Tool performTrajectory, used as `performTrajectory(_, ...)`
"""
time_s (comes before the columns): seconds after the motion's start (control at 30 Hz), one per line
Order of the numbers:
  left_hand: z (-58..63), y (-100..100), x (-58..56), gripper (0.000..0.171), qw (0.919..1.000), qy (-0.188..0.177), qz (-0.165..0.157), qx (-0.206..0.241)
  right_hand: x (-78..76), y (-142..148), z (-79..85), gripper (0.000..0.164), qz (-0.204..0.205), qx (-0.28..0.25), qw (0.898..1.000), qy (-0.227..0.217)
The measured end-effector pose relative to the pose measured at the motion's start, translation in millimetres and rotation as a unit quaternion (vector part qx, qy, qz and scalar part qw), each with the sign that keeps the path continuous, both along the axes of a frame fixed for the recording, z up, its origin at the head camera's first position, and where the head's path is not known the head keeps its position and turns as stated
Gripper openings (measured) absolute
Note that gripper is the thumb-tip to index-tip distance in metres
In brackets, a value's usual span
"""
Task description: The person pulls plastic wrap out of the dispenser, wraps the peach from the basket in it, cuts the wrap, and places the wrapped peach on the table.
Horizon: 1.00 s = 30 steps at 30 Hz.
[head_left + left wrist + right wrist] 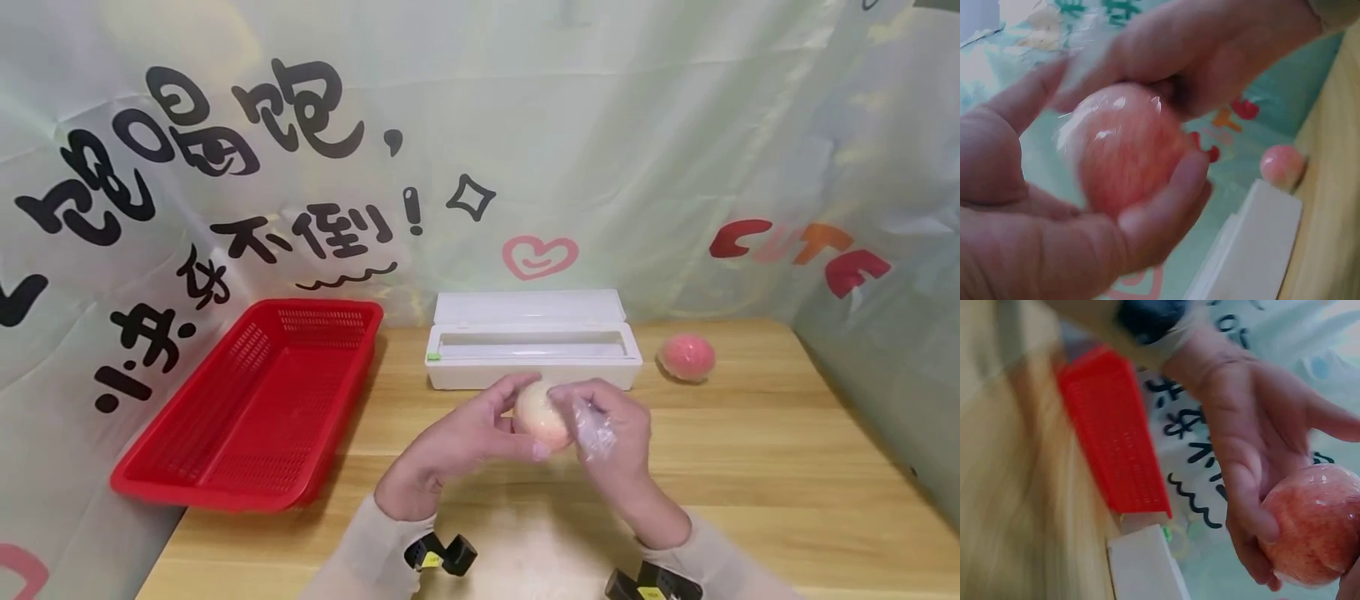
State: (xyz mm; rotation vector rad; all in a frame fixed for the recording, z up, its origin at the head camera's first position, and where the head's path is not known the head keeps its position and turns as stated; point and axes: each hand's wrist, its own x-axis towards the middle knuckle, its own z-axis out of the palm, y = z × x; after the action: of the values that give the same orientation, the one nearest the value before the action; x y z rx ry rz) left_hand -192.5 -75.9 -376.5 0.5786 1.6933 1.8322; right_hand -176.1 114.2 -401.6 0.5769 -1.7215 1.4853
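Observation:
A round pink-and-cream peach (538, 410) wrapped in shiny clear film is held up above the table. My left hand (468, 437) grips it from the left, with thumb and fingers around it, as the left wrist view of the peach (1132, 150) also shows. On the other side, my right hand (618, 425) pinches a gathered bunch of clear cling film (595, 432) against the fruit. The right hand's fingertips are partly hidden. A second wrapped pink peach (687, 357) lies on the table at the right.
Behind the hands stands a long white box (534, 375) with its lid raised, probably a cling film dispenser. A red plastic basket (300, 500) sits at the left of the wooden table (787, 467). A printed cloth (637, 167) hangs behind.

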Motion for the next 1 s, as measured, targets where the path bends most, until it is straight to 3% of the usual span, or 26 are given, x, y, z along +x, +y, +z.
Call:
performTrajectory(0.03,-1.3,3,0.5,0.079,0.9999,0.010,0.008,-0.005,-1.8,0,-3.3,0.017,0.033,0.011,0.999,0.035)
performTrajectory(0.1,-5.3,8,0.2,0.069,0.9986,0.042,0.027,-0.018,-4.6,3,-6.0,0.020,0.111,0.039,0.991,0.060)
performTrajectory(0.17,-8.3,10,-0.1,0.061,0.9954,0.072,0.050,-0.039,-5.6,8,-5.3,0.022,0.176,0.045,0.983,0.039)
performTrajectory(0.23,-8.9,10,-0.2,0.056,0.9922,0.092,0.059,-0.061,-5.5,14,-2.0,0.019,0.201,0.049,0.978,0.020)
performTrajectory(0.33,-6.8,7,-0.4,0.056,0.9904,0.111,0.043,-0.071,-4.5,18,2.4,0.013,0.195,0.036,0.980,0.027)
performTrajectory(0.43,-4.9,5,-1.0,0.054,0.9894,0.128,0.020,-0.066,-1.3,18,5.9,0.009,0.149,0.030,0.988,0.013)
performTrajectory(0.53,-3.9,3,-2.3,0.056,0.9877,0.145,0.002,-0.058,3.5,16,9.2,0.009,0.117,0.020,0.991,-0.062)
performTrajectory(0.63,-2.8,1,-3.3,0.061,0.9870,0.154,-0.010,-0.046,5.5,14,11.6,0.018,0.099,0.016,0.983,-0.154)
performTrajectory(0.73,-1.0,-1,-3.4,0.069,0.9869,0.156,-0.023,-0.036,3.8,12,12.9,0.022,0.091,0.017,0.966,-0.240)
performTrajectory(0.8,0.0,-3,-3.4,0.074,0.9864,0.158,-0.033,-0.030,1.8,12,13.0,0.022,0.111,0.010,0.950,-0.292)
performTrajectory(0.9,1.8,-6,-3.4,0.080,0.9802,0.189,-0.045,-0.037,-0.9,11,11.2,0.033,0.183,-0.005,0.915,-0.358)
performTrajectory(1.0,3.2,-9,-3.1,0.096,0.9711,0.228,-0.035,-0.060,-3.2,11,8.7,0.052,0.269,-0.008,0.877,-0.398)
